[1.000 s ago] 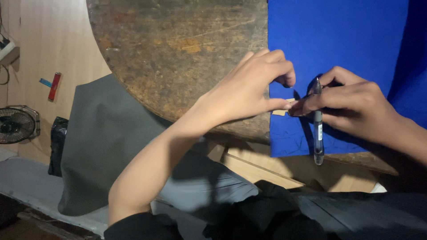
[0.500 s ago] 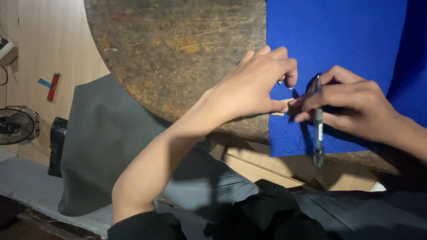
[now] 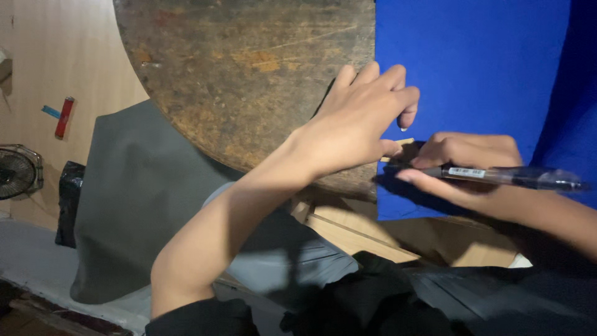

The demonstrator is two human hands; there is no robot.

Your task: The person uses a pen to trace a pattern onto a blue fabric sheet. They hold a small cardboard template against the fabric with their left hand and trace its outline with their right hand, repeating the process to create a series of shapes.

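Head view looks down on our two hands meeting at the edge of a blue cloth (image 3: 472,68) spread beside a worn round wooden board (image 3: 249,68). Our left hand (image 3: 360,118) reaches across the board, its fingers bent and pressing down at the cloth's border, seemingly to keep the fabric flat and in place. Between thumb and forefinger it appears to pinch a small pale sliver (image 3: 398,144), though shadow hides most of it. Our right hand (image 3: 463,158) is closed around a dark pen (image 3: 504,176), which lies nearly level with its tip just beside the left thumb, close enough to mark the cloth there. Grey fabric (image 3: 137,199) drapes below the board, and a small fan (image 3: 18,171) sits far left.
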